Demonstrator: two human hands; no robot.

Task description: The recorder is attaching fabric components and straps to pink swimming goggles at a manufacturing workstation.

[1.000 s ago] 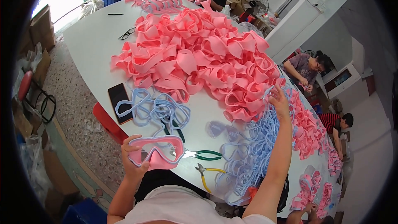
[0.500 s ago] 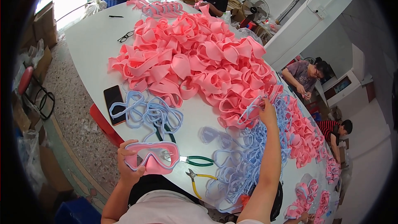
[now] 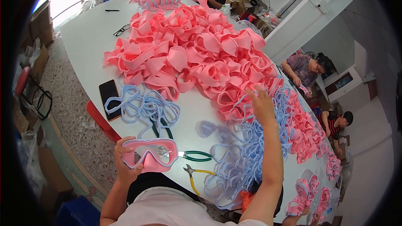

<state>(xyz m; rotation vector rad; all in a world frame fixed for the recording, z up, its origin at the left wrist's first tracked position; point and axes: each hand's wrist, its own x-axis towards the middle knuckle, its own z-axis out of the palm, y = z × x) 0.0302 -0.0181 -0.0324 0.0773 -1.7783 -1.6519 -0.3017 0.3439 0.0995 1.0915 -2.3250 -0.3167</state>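
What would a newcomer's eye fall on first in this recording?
Most likely the big heap of pink pieces spread over the middle of the white table, with a tangle of light-blue frames at its near right. Next comes the pink mask with a blue rim, held by the left hand at the table's near edge, while the right hand is where heap and tangle meet.
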